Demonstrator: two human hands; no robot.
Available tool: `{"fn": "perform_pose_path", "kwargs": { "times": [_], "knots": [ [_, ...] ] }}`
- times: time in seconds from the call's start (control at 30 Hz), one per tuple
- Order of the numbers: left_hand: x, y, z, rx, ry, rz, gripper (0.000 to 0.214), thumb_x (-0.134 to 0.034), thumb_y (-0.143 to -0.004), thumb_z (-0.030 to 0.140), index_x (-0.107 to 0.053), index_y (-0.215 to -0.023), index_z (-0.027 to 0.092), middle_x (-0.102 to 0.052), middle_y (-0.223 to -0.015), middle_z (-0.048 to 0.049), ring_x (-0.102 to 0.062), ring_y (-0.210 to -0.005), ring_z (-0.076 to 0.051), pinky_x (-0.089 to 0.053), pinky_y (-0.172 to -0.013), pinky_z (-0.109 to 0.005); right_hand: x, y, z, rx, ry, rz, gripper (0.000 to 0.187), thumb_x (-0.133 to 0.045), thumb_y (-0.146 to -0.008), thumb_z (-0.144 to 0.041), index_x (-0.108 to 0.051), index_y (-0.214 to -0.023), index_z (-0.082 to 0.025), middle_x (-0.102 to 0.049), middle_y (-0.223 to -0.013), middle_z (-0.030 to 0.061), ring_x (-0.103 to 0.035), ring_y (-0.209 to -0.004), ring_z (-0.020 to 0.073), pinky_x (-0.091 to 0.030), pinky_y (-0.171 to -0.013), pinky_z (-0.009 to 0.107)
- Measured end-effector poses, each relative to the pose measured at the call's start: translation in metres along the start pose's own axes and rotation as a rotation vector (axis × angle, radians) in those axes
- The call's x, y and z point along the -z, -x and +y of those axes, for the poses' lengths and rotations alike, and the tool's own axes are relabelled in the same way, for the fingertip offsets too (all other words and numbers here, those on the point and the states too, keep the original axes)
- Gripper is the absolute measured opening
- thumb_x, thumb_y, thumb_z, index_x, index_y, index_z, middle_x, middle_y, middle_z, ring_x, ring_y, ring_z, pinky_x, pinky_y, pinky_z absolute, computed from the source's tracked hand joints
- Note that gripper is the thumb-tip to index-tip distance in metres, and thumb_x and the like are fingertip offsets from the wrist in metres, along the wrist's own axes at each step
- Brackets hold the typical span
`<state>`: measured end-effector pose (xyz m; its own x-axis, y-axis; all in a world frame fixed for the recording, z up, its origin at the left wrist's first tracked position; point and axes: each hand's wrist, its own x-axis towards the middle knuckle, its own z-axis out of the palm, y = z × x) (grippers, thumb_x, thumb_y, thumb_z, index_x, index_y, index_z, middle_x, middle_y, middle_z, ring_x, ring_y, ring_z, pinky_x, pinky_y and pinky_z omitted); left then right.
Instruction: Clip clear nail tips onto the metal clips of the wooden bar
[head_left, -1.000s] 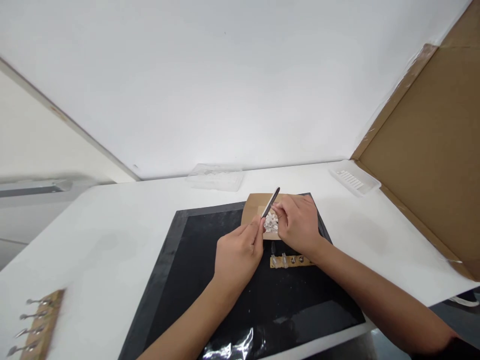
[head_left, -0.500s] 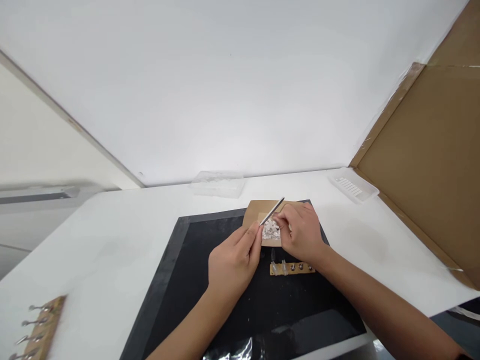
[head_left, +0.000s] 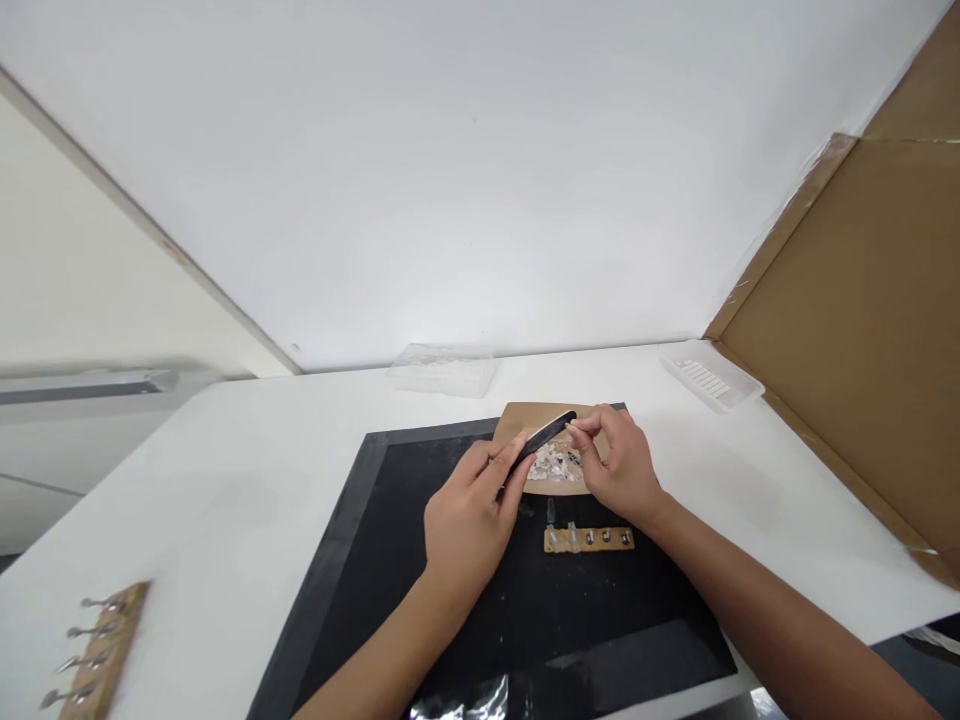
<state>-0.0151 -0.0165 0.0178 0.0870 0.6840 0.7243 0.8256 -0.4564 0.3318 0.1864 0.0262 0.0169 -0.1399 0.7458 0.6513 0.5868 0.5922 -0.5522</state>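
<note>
Dark file (head_left: 546, 437) slants above black mat (head_left: 375, 550) — white table (head_left: 225, 480), white wall (head_left: 465, 200).

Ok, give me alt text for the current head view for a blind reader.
A person's left hand holds a dark, file-like strip while the right hand seems to pinch something tiny near its tip. Below, pale bits lie on a brown sheet on a black mat, near a wooden rack.

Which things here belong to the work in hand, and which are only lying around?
Probably in use: dark stick in left hand; small piece, seemingly, in right hand; white bits on brown sheet; wooden strip on black mat.

Probably lying about: clear box; pale tray; wooden rack.
</note>
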Motion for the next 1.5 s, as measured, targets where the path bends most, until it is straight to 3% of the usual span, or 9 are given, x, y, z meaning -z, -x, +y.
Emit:
{"fn": "perform_pose_path", "kwargs": {
  "times": [0.1, 0.23, 0.73, 0.8, 0.93, 1.0, 1.17, 1.3, 1.5],
  "knots": [
    [0.001, -0.001, 0.001, 0.063, 0.19, -0.027, 0.021, -0.066, -0.104, 0.025, -0.079, -0.119, 0.02, -0.076, -0.093, -0.0028, -0.073, -0.079, -0.014, -0.058, -0.081, -0.025, -0.001, 0.001, 0.003, -0.028, 0.031, -0.006, 0.018, -0.058, -0.103, -0.026, -0.055, -0.086, -0.024, -0.068, -0.077, -0.0005, -0.063, -0.074, 0.0193, -0.043, -0.078, 0.037],
    [0.002, -0.001, 0.006, 0.09, 0.287, -0.044, 0.019, -0.065, -0.103, 0.022, -0.082, -0.113, 0.021, -0.07, -0.076, 0.0, -0.067, -0.069, -0.013, -0.056, -0.07, -0.024, -0.005, 0.002, 0.001, -0.04, 0.078, -0.004, 0.019, -0.056, -0.104, -0.026, -0.054, -0.085, -0.023, -0.068, -0.078, 0.0005, -0.063, -0.074, 0.0199, -0.042, -0.079, 0.038],
    [0.003, -0.003, 0.012, 0.133, 0.311, 0.016, 0.018, -0.068, -0.101, 0.021, -0.085, -0.108, 0.022, -0.067, -0.067, 0.0035, -0.061, -0.056, -0.008, -0.053, -0.059, -0.022, -0.016, 0.0, -0.014, 0.046, 0.083, -0.021, 0.021, -0.055, -0.103, -0.023, -0.05, -0.082, -0.024, -0.069, -0.074, -0.0001, -0.065, -0.07, 0.0191, -0.042, -0.077, 0.035],
    [0.003, -0.003, 0.011, 0.151, 0.318, 0.01, 0.018, -0.069, -0.101, 0.021, -0.085, -0.108, 0.023, -0.066, -0.065, 0.0043, -0.061, -0.055, -0.008, -0.054, -0.06, -0.022, -0.017, 0.0, -0.016, 0.032, 0.086, 0.002, 0.021, -0.055, -0.102, -0.023, -0.05, -0.082, -0.024, -0.069, -0.073, -0.0001, -0.064, -0.069, 0.019, -0.042, -0.078, 0.036],
    [0.002, -0.003, 0.01, 0.183, 0.331, -0.024, 0.019, -0.067, -0.102, 0.024, -0.085, -0.109, 0.024, -0.065, -0.065, 0.0045, -0.062, -0.055, -0.009, -0.053, -0.06, -0.023, -0.017, -0.001, -0.017, 0.057, 0.053, -0.093, 0.021, -0.055, -0.102, -0.023, -0.05, -0.082, -0.024, -0.069, -0.072, -0.001, -0.063, -0.068, 0.0185, -0.04, -0.078, 0.036],
    [0.001, -0.002, 0.008, 0.195, 0.324, -0.024, 0.019, -0.068, -0.102, 0.026, -0.085, -0.109, 0.023, -0.065, -0.065, 0.0041, -0.063, -0.056, -0.01, -0.054, -0.061, -0.023, -0.014, -0.004, -0.016, 0.021, 0.069, -0.056, 0.02, -0.055, -0.103, -0.023, -0.051, -0.083, -0.024, -0.07, -0.074, -0.0005, -0.064, -0.07, 0.0188, -0.04, -0.08, 0.037],
    [0.0, -0.005, -0.009, 0.198, 0.044, -0.069, 0.025, -0.064, -0.102, 0.032, -0.084, -0.11, 0.021, -0.072, -0.077, -0.0012, -0.068, -0.066, -0.015, -0.052, -0.065, -0.027, -0.008, -0.003, -0.014, 0.079, 0.122, 0.021, 0.021, -0.055, -0.106, -0.025, -0.052, -0.085, -0.024, -0.068, -0.075, -0.0008, -0.063, -0.07, 0.018, -0.039, -0.077, 0.036],
    [0.011, -0.015, -0.031, 0.337, -0.216, -0.064, 0.023, -0.068, -0.098, 0.036, -0.084, -0.11, 0.025, -0.078, -0.087, -0.0037, -0.071, -0.072, -0.021, -0.046, -0.059, -0.029, -0.005, 0.003, -0.012, 0.147, 0.128, 0.068, 0.022, -0.059, -0.107, -0.027, -0.054, -0.086, -0.024, -0.07, -0.076, 0.0002, -0.063, -0.069, 0.0181, -0.039, -0.075, 0.035],
    [0.026, -0.024, -0.059, 0.417, -0.345, -0.188, 0.022, -0.067, -0.094, 0.038, -0.084, -0.103, 0.027, -0.081, -0.093, -0.0086, -0.069, -0.069, -0.026, -0.035, -0.05, -0.029, 0.002, 0.006, -0.005, 0.188, 0.125, 0.078, 0.021, -0.063, -0.106, -0.025, -0.054, -0.088, -0.023, -0.073, -0.078, 0.0002, -0.066, -0.068, 0.0175, -0.04, -0.073, 0.035]
  ]
}}
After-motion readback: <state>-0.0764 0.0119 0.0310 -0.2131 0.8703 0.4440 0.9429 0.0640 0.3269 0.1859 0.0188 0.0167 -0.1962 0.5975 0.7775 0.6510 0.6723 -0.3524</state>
